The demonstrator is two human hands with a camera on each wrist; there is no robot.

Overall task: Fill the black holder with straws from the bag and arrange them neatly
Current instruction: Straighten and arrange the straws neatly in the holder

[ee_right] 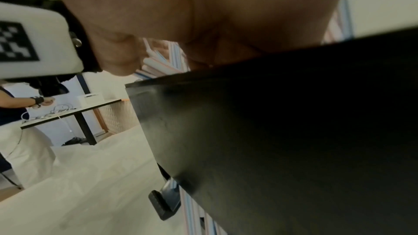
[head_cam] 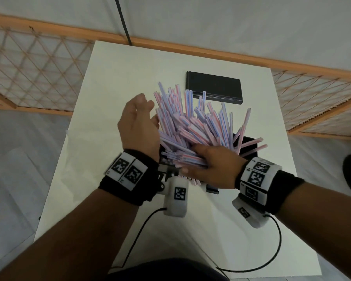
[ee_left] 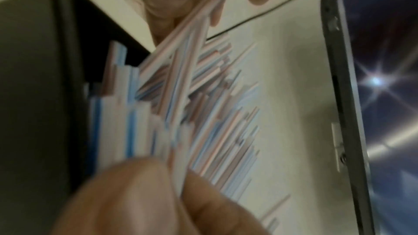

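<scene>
Straws (head_cam: pixel 193 126), striped pink and blue, stand fanned and crossed in the black holder (head_cam: pixel 249 142) near the centre of the white table (head_cam: pixel 114 82), with a flat black lid-like panel (head_cam: pixel 214 87) lying apart at 12 o'clock. At 9 o'clock of the bundle the left hand (head_cam: pixel 138 124) presses its relaxed, nearly straight fingers against the straws, while at 5 o'clock the right hand (head_cam: pixel 209 165) lies flat over low-lying straws (curl of its fingertips cannot be told). Filling appears largely done; straightening remains, and no bag is visible.

Striped straws (head_cam: pixel 193 122) splay messily from black holder (head_cam: pixel 249 142).
</scene>
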